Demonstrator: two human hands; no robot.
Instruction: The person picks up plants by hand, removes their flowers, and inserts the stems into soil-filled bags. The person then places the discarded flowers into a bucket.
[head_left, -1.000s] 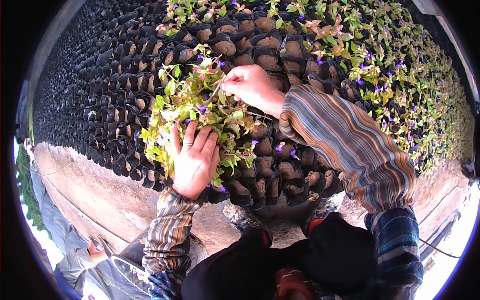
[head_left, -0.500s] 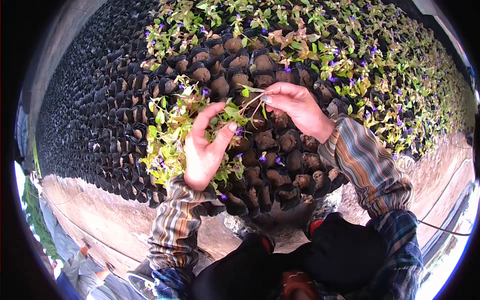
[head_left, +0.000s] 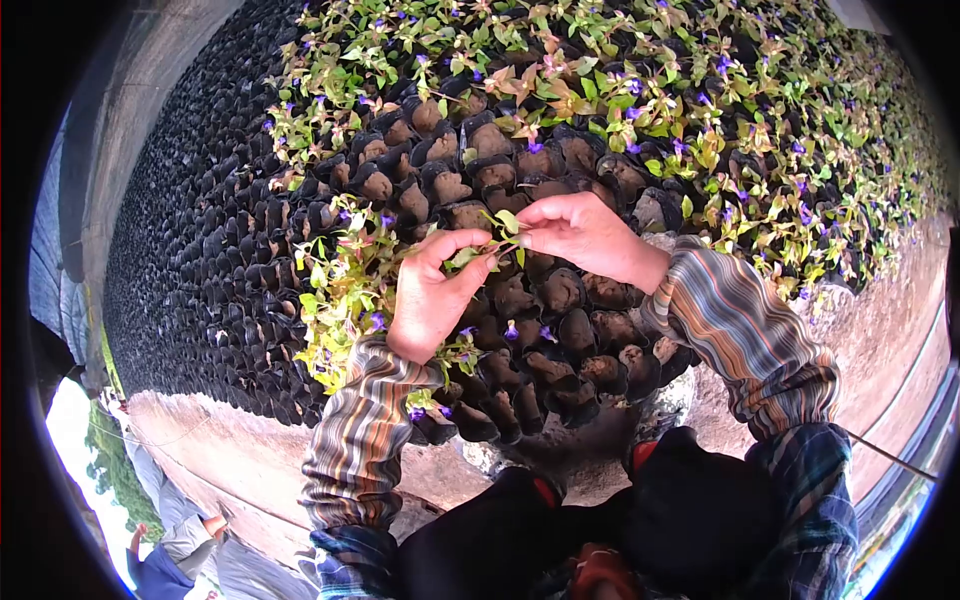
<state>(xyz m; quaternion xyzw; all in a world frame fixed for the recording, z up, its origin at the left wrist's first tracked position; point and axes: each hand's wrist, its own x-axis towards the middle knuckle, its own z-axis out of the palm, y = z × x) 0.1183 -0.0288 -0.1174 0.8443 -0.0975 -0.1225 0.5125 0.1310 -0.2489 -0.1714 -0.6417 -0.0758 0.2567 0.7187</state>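
A small leafy cutting (head_left: 508,222) is pinched between my two hands, above black soil-filled bags. My left hand (head_left: 432,290) has thumb and index finger closed on its leaves and stems. On the other side, my right hand (head_left: 590,238) pinches the same cutting near its upper leaves. Beside and partly behind my left hand lies a heap of loose-looking green plants with purple flowers (head_left: 345,290). Under my hands, brown soil (head_left: 562,290) fills the open tops of the bags.
Planted bags with green leaves and purple flowers (head_left: 730,150) spread across the top and right. Rows of black bags (head_left: 200,270) extend left. A pale concrete edge (head_left: 220,440) runs along the near side. Part of another person (head_left: 165,570) shows at lower left.
My hands have come closer together at the cutting, and my left thumb and index finger have closed. The view has shifted slightly.
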